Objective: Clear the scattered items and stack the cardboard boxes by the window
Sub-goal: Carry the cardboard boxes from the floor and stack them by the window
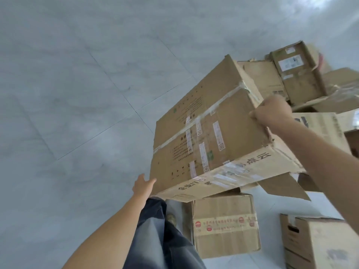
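A large taped cardboard box (209,131) with printed text and white labels is lifted off the floor, tilted, in the middle of the head view. My right hand (272,111) grips its far right edge, fingers curled over the rim. My left hand (142,186) is at the box's near left corner with straight fingers touching the side. A loose bottom flap (283,186) hangs at the right. Beneath it stands a smaller box with red-printed tape (225,224).
Several more cardboard boxes lie piled at the right and far right (297,74), and one with a hand slot stands at the lower right (318,243). Grey tiled floor (77,113) stretches to the left. My leg in dark trousers (161,235) is below the box.
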`<state>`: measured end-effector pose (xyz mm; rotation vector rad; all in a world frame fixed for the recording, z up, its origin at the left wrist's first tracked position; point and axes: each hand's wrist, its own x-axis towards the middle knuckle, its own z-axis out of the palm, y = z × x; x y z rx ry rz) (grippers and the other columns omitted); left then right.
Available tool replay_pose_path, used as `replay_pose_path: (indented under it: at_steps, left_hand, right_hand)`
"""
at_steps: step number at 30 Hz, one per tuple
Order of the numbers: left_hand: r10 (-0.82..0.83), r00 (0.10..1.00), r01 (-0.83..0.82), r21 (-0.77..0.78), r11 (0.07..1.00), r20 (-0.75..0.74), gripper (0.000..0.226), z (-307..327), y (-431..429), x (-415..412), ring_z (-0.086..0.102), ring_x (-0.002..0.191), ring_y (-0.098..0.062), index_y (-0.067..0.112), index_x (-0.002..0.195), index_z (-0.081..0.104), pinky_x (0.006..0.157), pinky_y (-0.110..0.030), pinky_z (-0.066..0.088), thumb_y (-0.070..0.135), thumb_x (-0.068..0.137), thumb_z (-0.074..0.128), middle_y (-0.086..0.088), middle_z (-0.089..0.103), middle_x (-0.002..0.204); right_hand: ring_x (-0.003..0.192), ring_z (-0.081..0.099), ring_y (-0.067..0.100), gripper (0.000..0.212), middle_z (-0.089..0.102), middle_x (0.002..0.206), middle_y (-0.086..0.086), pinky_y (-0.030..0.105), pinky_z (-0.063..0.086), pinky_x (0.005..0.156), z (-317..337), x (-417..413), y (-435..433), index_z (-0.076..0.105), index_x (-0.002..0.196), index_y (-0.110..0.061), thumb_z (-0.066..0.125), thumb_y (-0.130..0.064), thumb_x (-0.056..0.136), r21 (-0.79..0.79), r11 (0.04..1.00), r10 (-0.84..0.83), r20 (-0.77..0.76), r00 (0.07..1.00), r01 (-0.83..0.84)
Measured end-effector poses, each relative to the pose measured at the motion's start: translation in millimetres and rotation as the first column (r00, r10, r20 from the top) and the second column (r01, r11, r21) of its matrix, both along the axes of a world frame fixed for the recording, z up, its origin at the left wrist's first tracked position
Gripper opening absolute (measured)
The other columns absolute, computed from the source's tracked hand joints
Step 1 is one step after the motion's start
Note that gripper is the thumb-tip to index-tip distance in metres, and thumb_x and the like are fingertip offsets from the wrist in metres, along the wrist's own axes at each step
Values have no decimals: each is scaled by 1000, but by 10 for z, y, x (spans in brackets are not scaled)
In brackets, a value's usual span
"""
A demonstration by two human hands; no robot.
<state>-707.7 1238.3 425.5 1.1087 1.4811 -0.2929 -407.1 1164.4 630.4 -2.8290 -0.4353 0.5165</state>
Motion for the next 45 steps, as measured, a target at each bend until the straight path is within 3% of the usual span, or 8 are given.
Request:
replay_pose_path:
  at_steps: [7, 14, 18, 22, 26, 31, 39, 45]
  left_hand:
    - [278, 955, -236, -299, 925, 107, 53, 192, 73, 323, 42, 125, -29, 5, 136, 44, 94, -36, 31, 37, 94, 51, -13, 46, 138]
    - [341, 870, -314, -132, 940, 355, 39, 643, -88, 593, 46, 123, -29, 4, 130, 51, 100, -37, 34, 19, 94, 51, -15, 51, 135]
    - [356, 791, -369, -76, 926, 497, 38, 1015, 211, 837, 46, 125, -26, 8, 132, 50, 97, -32, 37, 12, 94, 49, -10, 50, 134]
    - [153, 820, -244, 95, 965, 552, 31, 1358, 483, 1225, 54, 104, -19, 6, 121, 58, 91, -29, 41, 5, 89, 53, -5, 57, 107]
    - [-39, 830, -107, 228, 968, 556, 28, 1566, 513, 1423, 49, 96, -19, 3, 115, 58, 83, -28, 37, 1, 87, 55, -7, 54, 103]
    - [-237, 770, 71, 290, 954, 592, 21, 1769, 460, 1536, 45, 84, -20, 9, 74, 58, 65, -23, 35, -9, 82, 52, -3, 51, 72]
    - [-558, 482, 302, 470, 829, 675, 24, 2596, -60, 1715, 53, 93, -17, 5, 106, 63, 84, -23, 40, -7, 88, 52, -7, 61, 97]
    - [-710, 236, 378, 611, 696, 663, 37, 3195, -1088, 1588, 45, 70, -9, 19, 66, 53, 65, -17, 34, -8, 90, 45, 5, 51, 70]
  right_hand:
    - [83, 59, 28, 16, 57, 76, 11, 44, 51, 85, 628, 242, -807, 55, 71, -3, 70, 0, 75, 259, 870, -411, -91, 907, 420]
    - [56, 46, 22, 13, 53, 67, 12, 28, 45, 59, 1146, 341, -1838, 61, 74, 7, 70, -2, 77, 301, 760, -601, -13, 799, 576]
    - [62, 49, 17, 14, 55, 75, 9, 25, 44, 48, 1249, 56, -2329, 63, 94, -2, 66, -8, 81, 383, 566, -680, -284, 676, 730]
    - [52, 60, 16, 17, 62, 56, 4, 21, 49, 42, 1023, -418, -2589, 60, 79, -13, 61, -29, 87, 441, 303, -717, -478, 507, 845]
    - [78, 65, 26, 64, 68, 85, 10, 42, 55, 74, 513, -772, -2983, 61, 98, -15, 74, -64, 60, 433, 162, -774, -502, 386, 887]
    - [65, 51, 18, 17, 51, 73, 7, 40, 48, 74, 539, -1365, -2825, 47, 93, -19, 57, -34, 91, 438, -65, -834, -517, 192, 897]
    - [71, 57, 22, 44, 60, 83, 11, 34, 46, 56, 727, -2041, -3517, 49, 124, -10, 56, -36, 90, 500, -208, -826, -551, 124, 841]
    - [67, 57, 25, 34, 61, 74, 13, 34, 46, 61, 1164, -2913, -4226, 57, 92, -5, 55, -40, 90, 596, -287, -836, -539, 108, 750]
